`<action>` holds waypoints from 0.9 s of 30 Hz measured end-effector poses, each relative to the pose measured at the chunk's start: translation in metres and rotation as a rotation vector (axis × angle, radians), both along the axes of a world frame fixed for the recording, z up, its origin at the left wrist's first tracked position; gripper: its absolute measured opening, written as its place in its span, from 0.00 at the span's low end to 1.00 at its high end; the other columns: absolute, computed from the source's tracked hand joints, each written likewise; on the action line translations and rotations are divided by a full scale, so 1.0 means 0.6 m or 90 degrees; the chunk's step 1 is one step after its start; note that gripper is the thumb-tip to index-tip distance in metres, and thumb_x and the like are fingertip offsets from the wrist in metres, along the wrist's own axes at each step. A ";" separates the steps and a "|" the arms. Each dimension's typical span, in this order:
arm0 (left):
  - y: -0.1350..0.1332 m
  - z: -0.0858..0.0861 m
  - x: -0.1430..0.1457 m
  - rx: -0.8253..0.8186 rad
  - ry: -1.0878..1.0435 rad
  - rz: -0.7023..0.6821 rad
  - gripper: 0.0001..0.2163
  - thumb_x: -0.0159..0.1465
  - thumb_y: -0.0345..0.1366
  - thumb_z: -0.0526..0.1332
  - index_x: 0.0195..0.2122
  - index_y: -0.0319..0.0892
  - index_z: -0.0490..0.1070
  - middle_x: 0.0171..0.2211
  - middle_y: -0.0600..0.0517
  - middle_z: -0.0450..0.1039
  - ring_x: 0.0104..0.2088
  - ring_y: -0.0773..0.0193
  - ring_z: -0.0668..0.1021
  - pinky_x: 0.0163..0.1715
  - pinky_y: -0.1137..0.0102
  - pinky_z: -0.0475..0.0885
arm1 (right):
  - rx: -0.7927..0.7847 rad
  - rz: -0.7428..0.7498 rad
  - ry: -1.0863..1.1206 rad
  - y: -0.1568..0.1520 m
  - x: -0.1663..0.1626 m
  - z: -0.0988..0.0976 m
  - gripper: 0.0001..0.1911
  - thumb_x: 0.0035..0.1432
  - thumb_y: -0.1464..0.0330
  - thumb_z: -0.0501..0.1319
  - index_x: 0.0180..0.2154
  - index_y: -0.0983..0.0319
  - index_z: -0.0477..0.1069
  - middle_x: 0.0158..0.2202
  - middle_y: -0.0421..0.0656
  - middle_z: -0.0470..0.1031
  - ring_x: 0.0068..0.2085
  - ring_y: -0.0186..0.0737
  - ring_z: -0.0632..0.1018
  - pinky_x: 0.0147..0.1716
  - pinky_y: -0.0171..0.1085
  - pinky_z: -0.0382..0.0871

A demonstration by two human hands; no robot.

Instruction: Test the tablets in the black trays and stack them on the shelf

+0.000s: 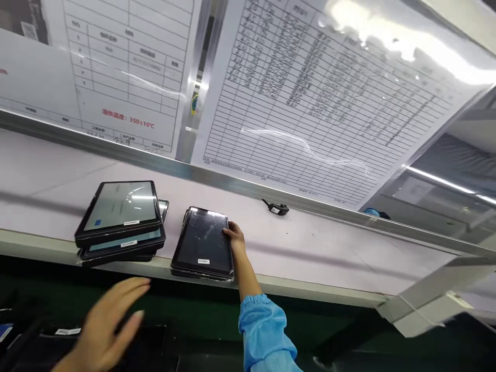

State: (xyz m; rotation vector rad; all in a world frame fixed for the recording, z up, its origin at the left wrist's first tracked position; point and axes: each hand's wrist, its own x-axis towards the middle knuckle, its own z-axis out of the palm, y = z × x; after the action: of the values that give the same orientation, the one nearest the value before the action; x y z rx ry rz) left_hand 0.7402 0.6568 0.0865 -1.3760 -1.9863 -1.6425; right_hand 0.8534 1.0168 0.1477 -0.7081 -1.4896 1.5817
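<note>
A small stack of dark tablets lies on the pale shelf, its front edge at the shelf's lip. My right hand, in a blue sleeve, grips the right edge of this stack, thumb on top of the upper tablet; how many tablets it grasps is hidden. To the left stands a second, uneven pile of tablets, the top one with a lit, pale screen. Below that pile, in front of the shelf, my left hand is in the air with fingers stretched and thumb apart, holding nothing.
A small black device with a short cable lies further back on the shelf. Above it, printed sheets hang behind clear plastic in a metal frame. Dark items with white labels are at lower left. A white bracket stands at right.
</note>
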 end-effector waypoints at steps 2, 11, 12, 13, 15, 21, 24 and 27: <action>0.052 -0.015 0.060 -0.069 -0.072 -0.048 0.18 0.67 0.45 0.56 0.58 0.53 0.67 0.59 0.48 0.70 0.59 0.52 0.72 0.57 0.55 0.72 | 0.002 0.011 0.006 0.003 -0.001 -0.004 0.18 0.34 0.64 0.68 0.33 0.58 0.74 0.36 0.39 0.77 0.43 0.45 0.75 0.43 0.39 0.67; 0.126 -0.001 0.094 -0.017 -0.384 -0.021 0.24 0.65 0.52 0.58 0.58 0.46 0.60 0.66 0.41 0.60 0.67 0.46 0.62 0.63 0.48 0.63 | -0.016 0.018 0.030 0.012 -0.008 -0.017 0.18 0.33 0.65 0.67 0.33 0.58 0.72 0.36 0.39 0.75 0.42 0.43 0.74 0.45 0.40 0.67; 0.129 0.000 0.087 0.004 -0.402 -0.028 0.25 0.65 0.53 0.59 0.58 0.47 0.60 0.66 0.41 0.61 0.66 0.47 0.62 0.63 0.48 0.62 | -0.019 0.019 0.031 0.011 -0.008 -0.017 0.18 0.33 0.65 0.67 0.33 0.58 0.72 0.36 0.39 0.75 0.42 0.44 0.74 0.45 0.40 0.67; 0.132 0.002 0.081 0.018 -0.421 -0.038 0.25 0.64 0.53 0.59 0.58 0.48 0.60 0.65 0.42 0.61 0.66 0.47 0.63 0.64 0.49 0.62 | -0.021 0.020 0.031 0.010 -0.007 -0.016 0.18 0.33 0.64 0.67 0.33 0.58 0.72 0.37 0.39 0.75 0.42 0.44 0.74 0.44 0.40 0.67; 0.140 0.007 0.071 0.012 -0.445 -0.060 0.27 0.64 0.54 0.58 0.61 0.50 0.58 0.66 0.44 0.61 0.67 0.49 0.62 0.65 0.49 0.61 | -0.026 0.021 0.029 0.007 -0.005 -0.014 0.19 0.34 0.64 0.67 0.34 0.58 0.72 0.37 0.40 0.76 0.42 0.45 0.74 0.44 0.40 0.68; 0.146 0.026 0.078 -0.088 -0.368 -0.061 0.31 0.65 0.54 0.58 0.68 0.53 0.55 0.68 0.49 0.59 0.67 0.48 0.61 0.63 0.52 0.65 | -0.031 0.025 0.035 0.007 0.000 -0.010 0.19 0.32 0.65 0.68 0.33 0.58 0.72 0.38 0.39 0.76 0.43 0.45 0.75 0.44 0.40 0.68; 0.146 0.028 0.083 -0.087 -0.331 -0.022 0.29 0.64 0.54 0.58 0.65 0.52 0.61 0.67 0.49 0.60 0.65 0.48 0.64 0.45 0.63 0.79 | -0.039 0.034 0.025 0.011 0.002 -0.006 0.19 0.31 0.64 0.67 0.32 0.58 0.73 0.37 0.39 0.77 0.42 0.45 0.75 0.44 0.40 0.68; 0.148 0.021 0.085 -0.062 -0.279 0.011 0.25 0.63 0.54 0.61 0.59 0.53 0.69 0.63 0.51 0.66 0.62 0.47 0.69 0.30 0.68 0.79 | -0.039 0.048 0.004 0.013 0.008 0.001 0.20 0.30 0.64 0.68 0.32 0.57 0.73 0.36 0.39 0.77 0.41 0.46 0.75 0.44 0.41 0.68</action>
State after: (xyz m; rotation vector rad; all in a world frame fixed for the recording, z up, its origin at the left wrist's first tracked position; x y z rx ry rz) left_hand 0.7911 0.7458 0.0992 -1.0912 -2.3284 -1.9981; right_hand 0.8582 1.0246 0.1480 -0.6883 -1.4846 1.6908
